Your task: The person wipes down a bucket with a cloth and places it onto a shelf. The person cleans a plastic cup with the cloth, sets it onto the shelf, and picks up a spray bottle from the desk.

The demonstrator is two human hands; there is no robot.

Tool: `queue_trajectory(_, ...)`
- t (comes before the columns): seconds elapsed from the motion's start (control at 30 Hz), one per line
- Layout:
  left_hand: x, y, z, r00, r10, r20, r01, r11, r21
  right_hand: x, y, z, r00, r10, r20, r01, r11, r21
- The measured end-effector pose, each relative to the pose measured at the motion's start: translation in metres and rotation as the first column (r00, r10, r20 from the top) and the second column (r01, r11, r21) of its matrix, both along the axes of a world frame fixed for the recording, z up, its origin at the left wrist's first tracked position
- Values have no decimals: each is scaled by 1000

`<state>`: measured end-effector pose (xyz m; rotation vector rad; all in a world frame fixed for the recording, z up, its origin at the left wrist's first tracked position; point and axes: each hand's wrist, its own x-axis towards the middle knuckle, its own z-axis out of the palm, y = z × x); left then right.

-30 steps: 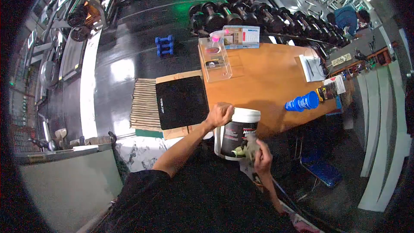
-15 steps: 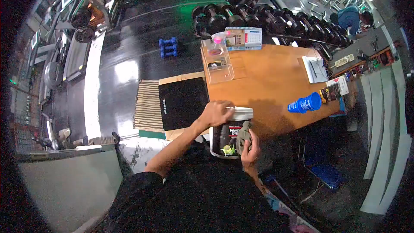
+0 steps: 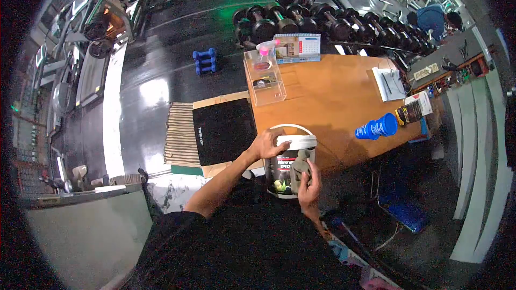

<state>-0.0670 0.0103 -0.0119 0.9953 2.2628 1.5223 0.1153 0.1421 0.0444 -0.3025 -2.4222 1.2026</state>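
A black-and-white protein powder tub point(image 3: 279, 172) stands close to my body at the table's near edge. Its white lid point(image 3: 301, 140) is on, and a thin white carry handle point(image 3: 294, 125) arches up behind it. My left hand point(image 3: 267, 144) grips the tub's upper left rim, thumb over the lid's edge. Against the front right of the tub, my right hand point(image 3: 310, 189) presses a bunched grey-green cloth point(image 3: 301, 167), fingers closed on it.
The wooden table point(image 3: 322, 91) carries a clear acrylic box point(image 3: 273, 92), a spray bottle point(image 3: 264, 48), a desk calendar point(image 3: 301, 48), a notepad point(image 3: 388, 87), a blue shaker point(image 3: 379, 127) and a black pouch point(image 3: 409, 113). Dumbbells point(image 3: 333, 24) line a rack behind. A person point(image 3: 431, 20) bends at far right.
My left hand has shifted left from across the lid to the tub's rim. The carry handle now shows raised behind the lid. My right hand stays at the tub's front with the cloth.
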Motion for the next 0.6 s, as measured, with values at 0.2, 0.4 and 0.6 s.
queue_trajectory(0.2,-1,18,18,999,31,-40,-38,981,-188,-8,-6,25,985,134,108,-146,983,108)
queue_trajectory(0.4,-8,21,9,980,111,-163,-149,958,-246,-29,10,27,999,21,42,-21,1000,-17)
queue_trajectory(0.6,-16,20,2,982,98,-162,-132,967,-218,-40,2,19,976,177,125,-203,948,247)
